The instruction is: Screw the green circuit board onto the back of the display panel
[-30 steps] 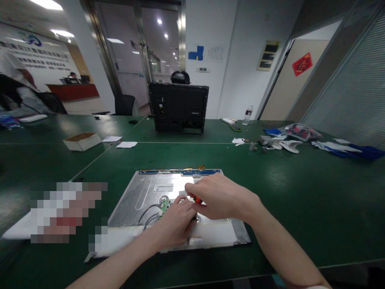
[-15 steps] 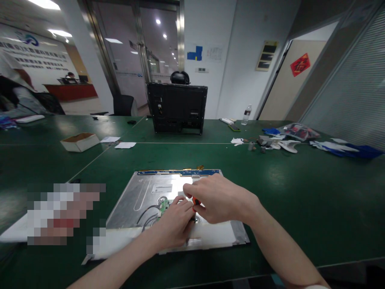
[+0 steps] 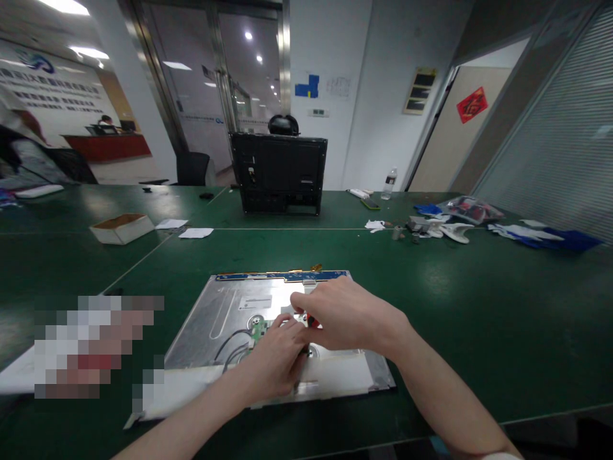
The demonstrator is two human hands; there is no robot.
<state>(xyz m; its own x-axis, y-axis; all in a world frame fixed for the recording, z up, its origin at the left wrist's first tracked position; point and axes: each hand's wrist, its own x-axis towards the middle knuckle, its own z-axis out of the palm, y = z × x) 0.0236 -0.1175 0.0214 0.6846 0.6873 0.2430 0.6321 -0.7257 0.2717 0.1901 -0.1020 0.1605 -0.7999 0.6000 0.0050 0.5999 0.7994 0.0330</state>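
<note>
A silver display panel (image 3: 230, 291) lies flat on the green table, with a small green circuit board (image 3: 258, 329) and dark cables (image 3: 233, 338) on its back. My right hand (image 3: 352, 316) is closed around the orange-red handle of a screwdriver (image 3: 312, 321), held above the middle of the panel; its tip is hidden. Close against it, my left hand (image 3: 282, 351) rests over the board with fingers bent and drawn together. What those fingers grip, if anything, stays hidden beneath them. A blue circuit strip (image 3: 287, 276) runs along the panel's far edge.
Beyond the panel stands a black monitor housing (image 3: 282, 172). An open box (image 3: 122, 229) and paper slips (image 3: 196, 233) lie at left, near a blurred-out item (image 3: 90, 348). At right are a bottle (image 3: 389, 183), small parts (image 3: 419, 225) and blue-white material (image 3: 541, 234).
The view has shifted slightly. Both hands stay at the same spot on the panel; the right hand has turned a little around the screwdriver, and less of its handle shows.
</note>
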